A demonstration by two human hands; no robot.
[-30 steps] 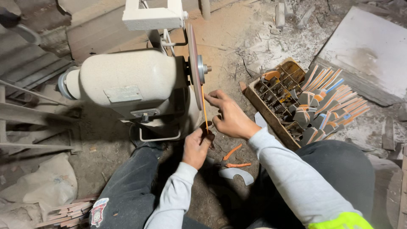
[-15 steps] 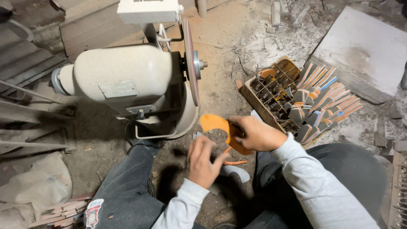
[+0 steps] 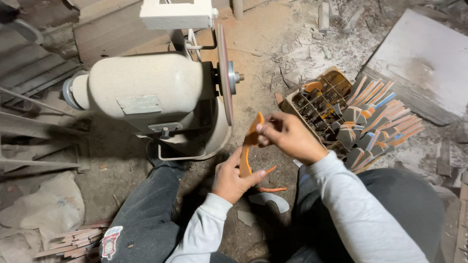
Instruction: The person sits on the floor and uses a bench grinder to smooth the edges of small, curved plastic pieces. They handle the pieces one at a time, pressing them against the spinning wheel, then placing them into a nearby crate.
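We see the curved orange piece (image 3: pixel 247 146) held upright just in front of the grinding wheel (image 3: pixel 224 73), not touching it. Our right hand (image 3: pixel 287 136) pinches its top end, our left hand (image 3: pixel 234 178) grips its lower end (both closed on it). The grinder motor (image 3: pixel 146 92) sits left; a crate of similar pieces (image 3: pixel 351 122) sits right.

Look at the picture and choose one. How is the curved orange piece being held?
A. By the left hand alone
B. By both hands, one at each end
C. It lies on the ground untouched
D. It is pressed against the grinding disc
B: the right hand pinches the top of the orange piece and the left hand grips its lower end, clear of the grinding disc.
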